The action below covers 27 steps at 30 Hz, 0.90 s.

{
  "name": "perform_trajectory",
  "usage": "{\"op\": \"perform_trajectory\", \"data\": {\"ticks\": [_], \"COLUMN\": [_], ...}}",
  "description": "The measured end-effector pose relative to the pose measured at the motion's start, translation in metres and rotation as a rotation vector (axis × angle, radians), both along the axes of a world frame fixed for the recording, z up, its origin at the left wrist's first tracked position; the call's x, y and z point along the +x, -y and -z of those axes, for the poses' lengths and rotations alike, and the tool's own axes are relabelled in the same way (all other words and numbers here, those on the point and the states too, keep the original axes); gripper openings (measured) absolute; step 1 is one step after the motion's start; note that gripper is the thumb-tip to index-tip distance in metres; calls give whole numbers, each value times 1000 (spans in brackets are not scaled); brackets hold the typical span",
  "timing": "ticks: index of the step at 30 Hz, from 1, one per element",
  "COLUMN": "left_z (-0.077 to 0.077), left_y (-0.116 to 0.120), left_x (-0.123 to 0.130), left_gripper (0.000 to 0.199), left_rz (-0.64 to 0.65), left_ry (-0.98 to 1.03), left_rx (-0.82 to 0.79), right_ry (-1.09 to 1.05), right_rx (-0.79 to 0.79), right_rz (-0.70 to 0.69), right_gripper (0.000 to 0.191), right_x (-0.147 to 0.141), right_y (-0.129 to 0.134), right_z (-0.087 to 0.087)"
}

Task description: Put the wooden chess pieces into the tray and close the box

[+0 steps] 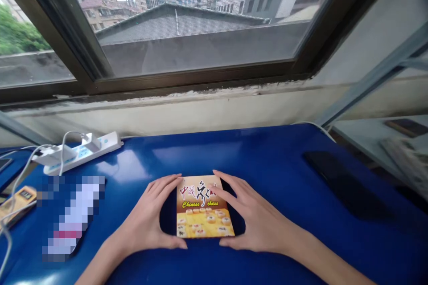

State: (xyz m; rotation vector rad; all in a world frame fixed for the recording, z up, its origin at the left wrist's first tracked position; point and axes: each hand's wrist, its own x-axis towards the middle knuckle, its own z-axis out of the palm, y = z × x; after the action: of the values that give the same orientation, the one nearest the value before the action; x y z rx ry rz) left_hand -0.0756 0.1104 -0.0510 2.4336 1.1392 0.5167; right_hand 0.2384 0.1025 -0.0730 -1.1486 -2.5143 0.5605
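A flat square box [203, 213] printed "Chinese chess", with pictures of round chess pieces, lies on the blue table [200, 147]. Around its left side curves my left hand [150, 213], fingertips at the top left corner and thumb by the bottom left corner. On the other side is my right hand [256, 213], with fingers at the top right, one over the cover's lettering, and the thumb at the bottom right corner. Both hands grip the box between them by its edges.
A white power strip [83, 153] with plugs and cables sits at the back left. Below it lies a blurred-out phone [73, 213], beside a yellowish packet [16, 207]. A dark object [334, 178] rests at the right. Behind the table are a wall and window.
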Motion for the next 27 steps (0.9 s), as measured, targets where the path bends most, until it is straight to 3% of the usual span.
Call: {"op": "perform_trajectory", "data": {"ticks": [7, 15, 21, 27], "left_z": [-2, -1, 3, -2], "left_y": [-1, -2, -3, -4], "left_x": [1, -4, -5, -3], "left_gripper": [124, 139, 138, 132], "left_rz": [7, -33, -26, -14], "left_ry": [-44, 9, -1, 30], "left_rx": [31, -62, -41, -48], "right_ry": [-29, -32, -17, -32], "right_rx": [-90, -137, -133, -127], "right_rz": [14, 34, 47, 45], "right_gripper": [113, 112, 124, 118], "right_x": [1, 5, 5, 6], "right_y": [-1, -2, -2, -3], "right_z": [-4, -6, -5, -9]}}
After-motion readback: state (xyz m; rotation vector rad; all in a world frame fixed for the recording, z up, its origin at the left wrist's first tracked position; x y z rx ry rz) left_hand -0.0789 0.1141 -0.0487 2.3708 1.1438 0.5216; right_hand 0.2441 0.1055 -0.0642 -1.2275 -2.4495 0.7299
